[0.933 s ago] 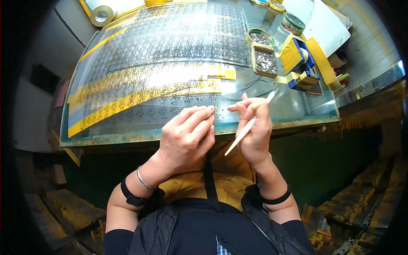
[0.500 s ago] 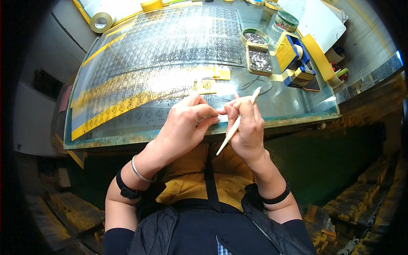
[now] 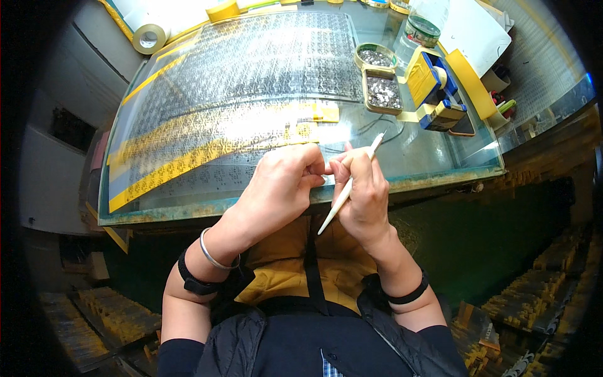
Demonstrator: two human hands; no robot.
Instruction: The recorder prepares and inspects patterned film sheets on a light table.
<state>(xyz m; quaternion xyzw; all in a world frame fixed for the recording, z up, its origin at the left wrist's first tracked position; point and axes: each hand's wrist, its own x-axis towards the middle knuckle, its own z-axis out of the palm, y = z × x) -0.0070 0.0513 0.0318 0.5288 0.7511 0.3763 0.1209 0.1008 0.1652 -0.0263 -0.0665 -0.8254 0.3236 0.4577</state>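
My right hand (image 3: 365, 196) is closed around a slim white pen-shaped tool (image 3: 340, 202). Its thin tip points up and away, and its rounded end comes down towards me. The thumb and index finger of the same hand meet close to my left hand (image 3: 287, 171), whose fingers are curled into a pinch. Between the two sets of fingertips shows a small whitish bit, too hidden to name. Both hands are over the near edge of a glass-topped table (image 3: 427, 173). Beyond my left hand lie clear sheets (image 3: 264, 69) printed with dense black patterns, and yellow strips (image 3: 169, 173).
Right of the sheets, a square tin (image 3: 383, 93) and a round tin (image 3: 375, 56) hold pale scraps. Beside them are a blue and yellow tape dispenser (image 3: 433, 78) and a jar with a green rim (image 3: 422, 31). A tape roll (image 3: 149, 39) stands far left.
My left hand has shifted slightly right and its fingers have curled in more tightly. My right hand has barely moved, and the white tool has dipped a little.
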